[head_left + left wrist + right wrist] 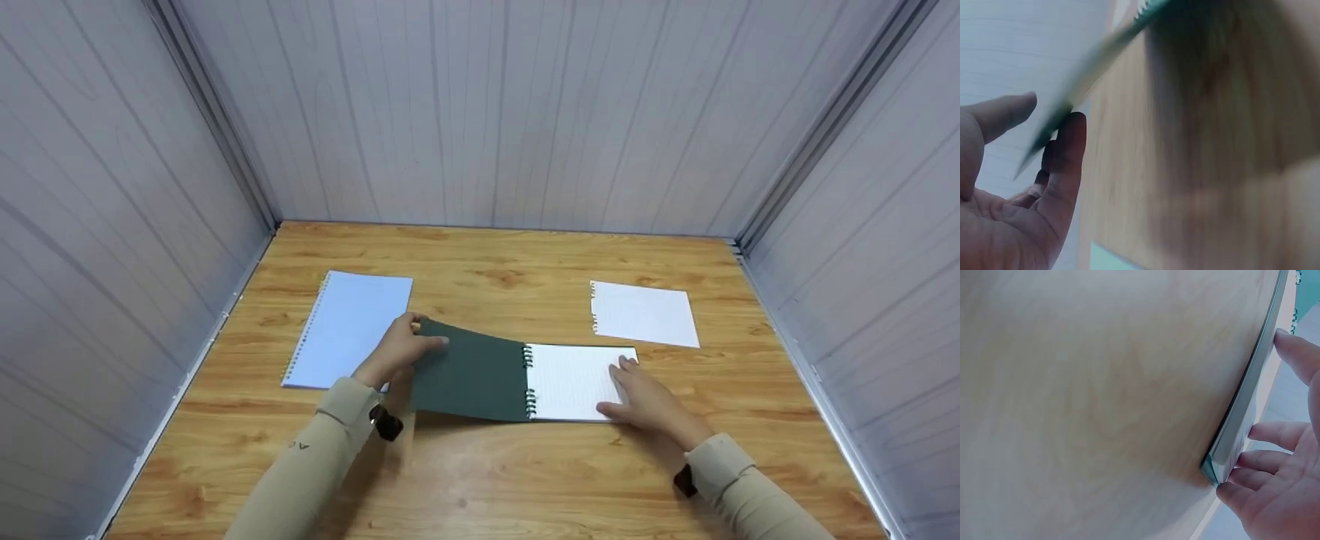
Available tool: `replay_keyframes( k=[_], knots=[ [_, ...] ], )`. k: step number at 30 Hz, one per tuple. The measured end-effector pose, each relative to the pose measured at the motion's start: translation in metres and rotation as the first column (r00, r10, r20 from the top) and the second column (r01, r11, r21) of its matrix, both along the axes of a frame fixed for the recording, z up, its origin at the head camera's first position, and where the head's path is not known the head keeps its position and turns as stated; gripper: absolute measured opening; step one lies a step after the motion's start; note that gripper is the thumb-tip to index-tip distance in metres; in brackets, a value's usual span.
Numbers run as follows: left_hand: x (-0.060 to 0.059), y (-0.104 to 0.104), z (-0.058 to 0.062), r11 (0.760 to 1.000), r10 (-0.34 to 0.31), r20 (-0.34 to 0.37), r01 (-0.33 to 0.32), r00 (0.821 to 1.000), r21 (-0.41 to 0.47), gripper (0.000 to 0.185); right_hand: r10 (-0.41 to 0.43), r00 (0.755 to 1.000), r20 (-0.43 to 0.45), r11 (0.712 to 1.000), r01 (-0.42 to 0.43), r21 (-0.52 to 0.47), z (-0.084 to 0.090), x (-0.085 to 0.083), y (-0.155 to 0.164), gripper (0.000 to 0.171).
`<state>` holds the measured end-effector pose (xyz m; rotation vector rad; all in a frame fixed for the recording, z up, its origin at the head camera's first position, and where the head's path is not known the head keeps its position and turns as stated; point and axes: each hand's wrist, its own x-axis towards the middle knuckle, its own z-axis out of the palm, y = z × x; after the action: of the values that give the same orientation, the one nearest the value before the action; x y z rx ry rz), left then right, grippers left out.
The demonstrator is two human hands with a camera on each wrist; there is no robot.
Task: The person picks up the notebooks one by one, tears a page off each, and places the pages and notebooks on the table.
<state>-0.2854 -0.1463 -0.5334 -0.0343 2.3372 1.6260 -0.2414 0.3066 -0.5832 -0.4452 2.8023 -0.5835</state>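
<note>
A spiral-bound notebook lies opened, its dark green cover (472, 375) turned to the left and its lined white page (570, 382) on the right. My left hand (401, 345) is at the cover's outer edge, which is raised off the table. In the left wrist view the fingers (1067, 163) touch the cover's underside, while the thumb stands apart from it. My right hand (645, 394) rests spread on the page's right side, with fingertips (1241, 458) along the edge of the page stack (1244, 419). Green rings (529, 379) join cover and pages.
Left of the green cover lies a light blue spiral notebook (349, 322), partly behind my left hand. A loose white sheet (645, 311) with a torn hole edge lies behind my right hand. Pale panel walls (495, 112) enclose the wooden table (487, 480) at the back and sides.
</note>
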Motion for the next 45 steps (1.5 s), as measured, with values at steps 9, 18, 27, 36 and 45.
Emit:
replay_keyframes(
  k=[9,18,27,36,45],
  knots=[
    [0.037,0.009,-0.006,0.987,-0.035,0.099,0.018,0.994,0.162,0.047,-0.003,1.000,0.013,1.000,0.003,-0.014,0.000,0.003,-0.002,0.091],
    [0.057,0.014,0.003,0.953,-0.123,0.021,0.112,0.992,0.280,0.076,0.003,1.000,0.005,1.000,-0.003,-0.013,0.002,0.002,0.000,0.091],
    [0.080,0.065,0.025,0.969,-0.150,-0.257,0.194,0.955,0.156,0.059,-0.013,1.000,0.023,1.000,0.013,-0.017,0.001,0.002,0.000,0.092],
    [0.071,0.112,0.005,0.926,-0.378,-0.444,0.322,0.812,-0.199,0.079,-0.018,1.000,0.001,1.000,0.018,-0.014,0.001,0.002,-0.002,0.091],
    [0.060,0.140,-0.021,0.794,-0.540,-0.437,0.262,0.719,-0.549,0.085,-0.044,0.998,0.042,0.998,0.045,-0.040,0.006,-0.008,0.002,0.074]
  ],
)
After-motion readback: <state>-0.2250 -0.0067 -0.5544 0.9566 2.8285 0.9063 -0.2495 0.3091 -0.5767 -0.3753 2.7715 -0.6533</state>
